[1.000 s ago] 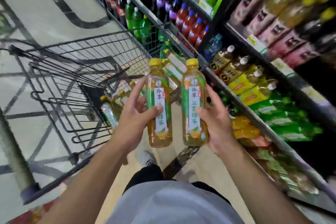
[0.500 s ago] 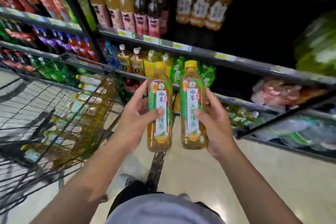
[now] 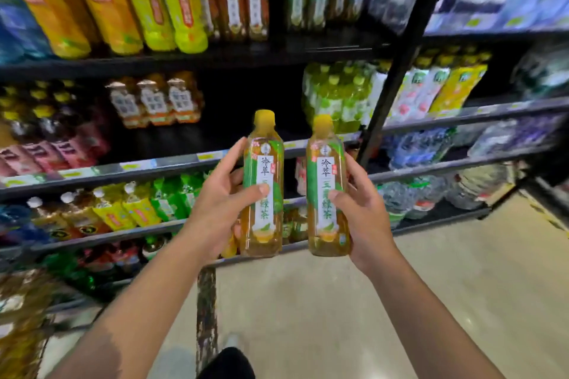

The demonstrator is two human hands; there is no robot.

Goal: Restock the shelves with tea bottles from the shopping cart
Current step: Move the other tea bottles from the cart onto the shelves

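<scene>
Two upright tea bottles with yellow caps and green-and-white labels are held side by side in front of the shelves. My left hand [image 3: 215, 209] grips the left tea bottle [image 3: 264, 188] around its middle, thumb across the label. My right hand [image 3: 363, 215] grips the right tea bottle [image 3: 328, 191] the same way. Behind the bottles, the middle shelf [image 3: 172, 161] has a dark gap between stocked drinks. The shopping cart [image 3: 21, 317] shows only as a blurred corner at the lower left, with amber bottles in it.
Shelves packed with drink bottles fill the view: yellow and orange bottles [image 3: 129, 0] on top, green packs [image 3: 335, 95] at centre right, water bottles [image 3: 425, 148] at right. A black upright post [image 3: 397, 58] divides the shelving. Beige floor [image 3: 369, 301] lies below.
The view has swung right and up from the cart to face the shelves. Both hands keep hold of their bottles, raised slightly and spread a little apart.
</scene>
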